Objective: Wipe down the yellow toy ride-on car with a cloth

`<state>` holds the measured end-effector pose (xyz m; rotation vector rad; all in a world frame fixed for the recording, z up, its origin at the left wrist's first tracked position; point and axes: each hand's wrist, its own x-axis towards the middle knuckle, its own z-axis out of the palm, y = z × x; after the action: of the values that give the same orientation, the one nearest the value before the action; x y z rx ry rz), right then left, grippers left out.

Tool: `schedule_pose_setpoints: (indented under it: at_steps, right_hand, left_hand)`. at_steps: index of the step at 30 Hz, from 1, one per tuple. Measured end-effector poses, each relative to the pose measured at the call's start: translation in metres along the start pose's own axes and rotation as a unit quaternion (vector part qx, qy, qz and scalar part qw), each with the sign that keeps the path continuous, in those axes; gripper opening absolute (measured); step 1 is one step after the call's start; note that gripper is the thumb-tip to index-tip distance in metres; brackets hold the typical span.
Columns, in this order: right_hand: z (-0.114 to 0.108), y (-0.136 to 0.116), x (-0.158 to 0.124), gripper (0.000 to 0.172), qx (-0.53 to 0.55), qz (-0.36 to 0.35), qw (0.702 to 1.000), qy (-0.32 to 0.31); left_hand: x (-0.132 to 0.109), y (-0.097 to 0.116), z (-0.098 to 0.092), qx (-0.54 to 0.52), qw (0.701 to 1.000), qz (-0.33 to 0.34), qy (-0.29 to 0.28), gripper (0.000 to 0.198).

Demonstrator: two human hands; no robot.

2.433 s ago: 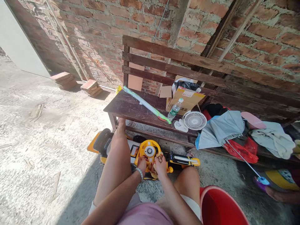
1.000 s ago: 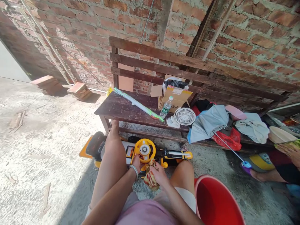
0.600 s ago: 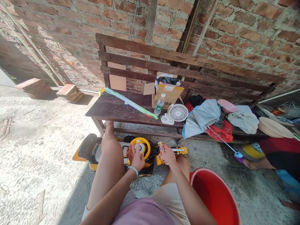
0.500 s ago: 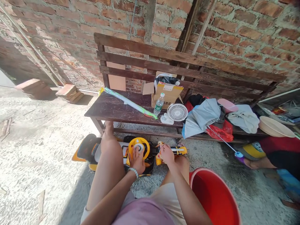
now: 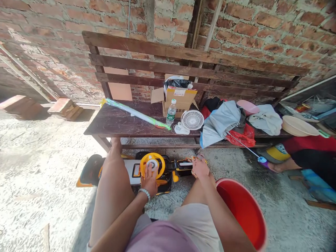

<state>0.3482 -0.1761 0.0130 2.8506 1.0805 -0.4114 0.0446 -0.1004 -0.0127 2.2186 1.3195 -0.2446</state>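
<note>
The yellow steering wheel (image 5: 159, 161) sits on top of the ride-on toy (image 5: 128, 168), which stands on the concrete floor between the person's legs, just in front of the bench. It looks like hard, light, smooth plastic that should turn stiffly without bending; its rim seems the surest place to take hold, since the round hub could let fingertips slide.

The left hand (image 5: 149, 182) lies over the wheel's near side, fingers extended and slightly spread onto the hub, gripping nothing that shows. The right hand (image 5: 201, 168) is closed around a crumpled bundle (image 5: 194, 172), patterned in reddish and pale tones, at the toy's front arm. Mostly hidden by the fingers, the bundle is probably soft and light, easily pinched in the middle; whether it touches the arm I cannot tell.

Beyond, the dark wooden surface (image 5: 115, 123) carries a water bottle (image 5: 170, 114), a white fan (image 5: 192, 120), a cardboard box (image 5: 181, 101) and a folded umbrella (image 5: 222, 120). A red bucket (image 5: 244, 213) stands beside the right leg.
</note>
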Motion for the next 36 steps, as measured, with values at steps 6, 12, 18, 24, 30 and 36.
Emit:
schedule_pose_setpoints:
  at_steps: [6, 12, 18, 24, 30, 36]
  right_hand:
    - [0.005, -0.038, -0.028, 0.042, 0.047, -0.088, 0.995, -0.02]
    - [0.013, -0.068, -0.051, 0.045, 0.074, -0.147, 0.986, -0.024]
    - [-0.009, 0.008, -0.008, 0.042, 0.0, -0.019, 0.999, -0.031]
    - [0.001, 0.002, -0.001, 0.04, 0.043, 0.004, 0.999, -0.019]
    - [0.054, -0.035, -0.05, 0.042, 0.256, -0.134, 0.955, 0.061]
    - [0.064, -0.013, -0.043, 0.066, 0.327, 0.145, 0.927, 0.113]
  left_hand:
    - [0.006, 0.006, 0.009, -0.005, 1.0, -0.015, 0.005, 0.093]
    - [0.005, 0.006, 0.003, 0.0, 1.0, -0.011, 0.003, 0.094]
    - [0.002, 0.005, 0.001, 0.006, 1.0, 0.002, -0.002, 0.09]
    - [0.004, 0.005, 0.005, 0.017, 1.0, -0.006, 0.003, 0.093]
    - [0.006, 0.006, 0.006, 0.024, 1.0, -0.008, 0.009, 0.099]
    - [0.009, 0.004, 0.009, 0.027, 1.0, -0.01, 0.008, 0.095]
